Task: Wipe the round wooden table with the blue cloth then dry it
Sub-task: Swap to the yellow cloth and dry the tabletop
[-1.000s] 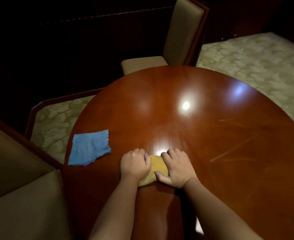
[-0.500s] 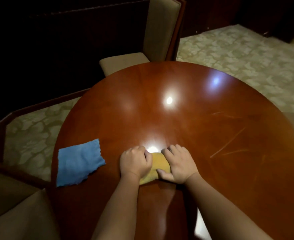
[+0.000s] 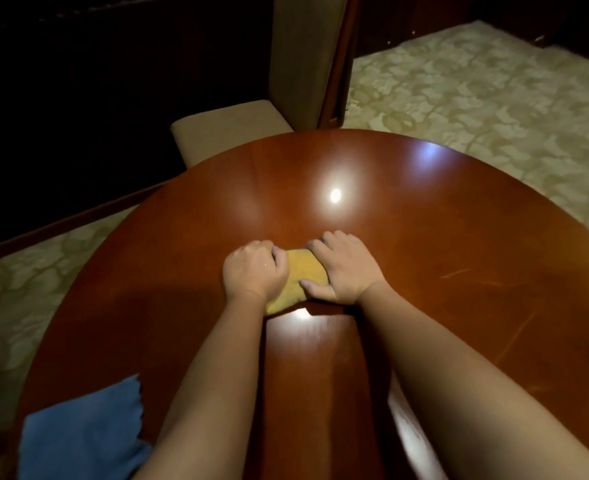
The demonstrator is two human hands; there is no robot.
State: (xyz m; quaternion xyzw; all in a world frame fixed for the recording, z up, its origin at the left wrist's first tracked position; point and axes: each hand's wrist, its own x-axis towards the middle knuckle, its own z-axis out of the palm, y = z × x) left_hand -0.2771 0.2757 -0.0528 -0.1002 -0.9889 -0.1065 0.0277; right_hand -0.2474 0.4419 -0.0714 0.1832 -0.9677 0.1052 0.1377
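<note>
Head view: both hands grasp a folded yellow cloth (image 3: 303,278) near the middle of the round wooden surface (image 3: 459,237). The left hand (image 3: 253,271) clenches its 9 o'clock end and the right hand (image 3: 343,268) its 3 o'clock end, so its long axis runs between them. The blue cloth (image 3: 81,434) lies released at 7 o'clock, nearer the left hand.

Beyond the far edge I see a chair (image 3: 237,129) with a tan padded seat and a tall upholstered back in a dark wood frame. A pale green carpet (image 3: 487,98) with a leafy pattern covers the floor at right and lower left. A dark wood border strip (image 3: 61,221) edges it at left. Behind, everything sits in deep shadow.
</note>
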